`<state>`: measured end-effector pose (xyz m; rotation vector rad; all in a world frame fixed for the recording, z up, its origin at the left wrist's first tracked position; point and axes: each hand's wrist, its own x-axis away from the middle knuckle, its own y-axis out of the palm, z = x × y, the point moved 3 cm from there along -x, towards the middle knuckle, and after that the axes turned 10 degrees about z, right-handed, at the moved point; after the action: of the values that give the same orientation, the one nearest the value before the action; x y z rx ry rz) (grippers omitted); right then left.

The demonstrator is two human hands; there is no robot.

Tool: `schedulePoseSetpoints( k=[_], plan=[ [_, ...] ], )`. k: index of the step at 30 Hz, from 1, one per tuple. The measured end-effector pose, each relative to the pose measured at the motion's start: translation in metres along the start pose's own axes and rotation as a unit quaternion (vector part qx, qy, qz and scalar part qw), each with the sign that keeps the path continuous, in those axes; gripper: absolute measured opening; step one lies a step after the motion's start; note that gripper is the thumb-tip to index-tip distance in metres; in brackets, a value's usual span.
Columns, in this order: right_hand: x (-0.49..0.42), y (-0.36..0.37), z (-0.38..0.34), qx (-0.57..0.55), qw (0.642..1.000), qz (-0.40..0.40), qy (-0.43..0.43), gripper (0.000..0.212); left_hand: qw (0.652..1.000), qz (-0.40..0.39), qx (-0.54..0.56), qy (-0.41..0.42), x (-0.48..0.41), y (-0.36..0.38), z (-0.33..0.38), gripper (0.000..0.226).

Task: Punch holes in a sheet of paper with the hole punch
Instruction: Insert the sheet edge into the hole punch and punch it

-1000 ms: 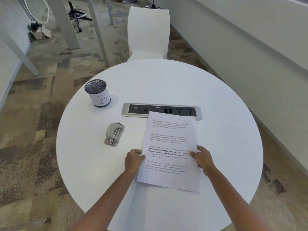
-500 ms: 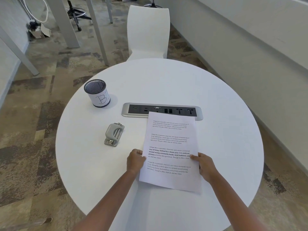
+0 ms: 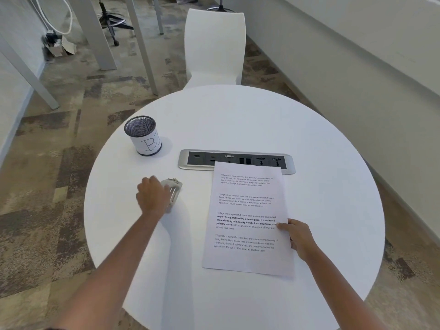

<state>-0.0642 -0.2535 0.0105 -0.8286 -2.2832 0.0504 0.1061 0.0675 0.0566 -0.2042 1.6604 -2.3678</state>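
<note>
The left hand [image 3: 152,196] covers the hole punch [image 3: 173,192], left of the paper [image 3: 247,217]; its fingers are hidden, grip unclear. Right hand [image 3: 298,236] fingers press the paper's right edge flat.

Round table [image 3: 238,120]: smooth matt white top. Printed sheet of paper [image 3: 247,210]: matt. Hole punch [image 3: 175,190]: grey metal, dull sheen. Pen cup [image 3: 142,135]: black wire mesh, paper label. Socket panel [image 3: 185,160]: brushed silver trim.
</note>
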Motion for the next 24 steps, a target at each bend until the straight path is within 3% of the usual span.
schedulePoseSetpoints(
  k=[4,8,13,20,24],
  plan=[
    [0.003,-0.003,-0.001,0.020,1.000,-0.016,0.009,0.014,0.980,-0.111,0.144,-0.080,-0.018,0.014,-0.014,0.025],
    [0.003,-0.004,-0.001,0.030,0.999,-0.024,0.003,0.019,0.940,-0.148,0.278,-0.128,-0.018,0.021,-0.020,0.033],
    [0.007,-0.008,-0.004,0.006,1.000,-0.010,-0.016,0.020,0.895,-0.196,0.362,-0.171,-0.004,0.021,-0.015,0.030],
    [0.019,-0.019,-0.016,-0.056,0.997,-0.039,-0.038,0.020,0.733,-0.304,0.535,-0.289,0.034,0.031,-0.008,0.025],
    [0.022,-0.023,-0.024,-0.046,0.996,-0.039,-0.061,0.018,0.684,-0.341,0.569,-0.306,0.048,0.037,-0.005,0.021]
  ],
)
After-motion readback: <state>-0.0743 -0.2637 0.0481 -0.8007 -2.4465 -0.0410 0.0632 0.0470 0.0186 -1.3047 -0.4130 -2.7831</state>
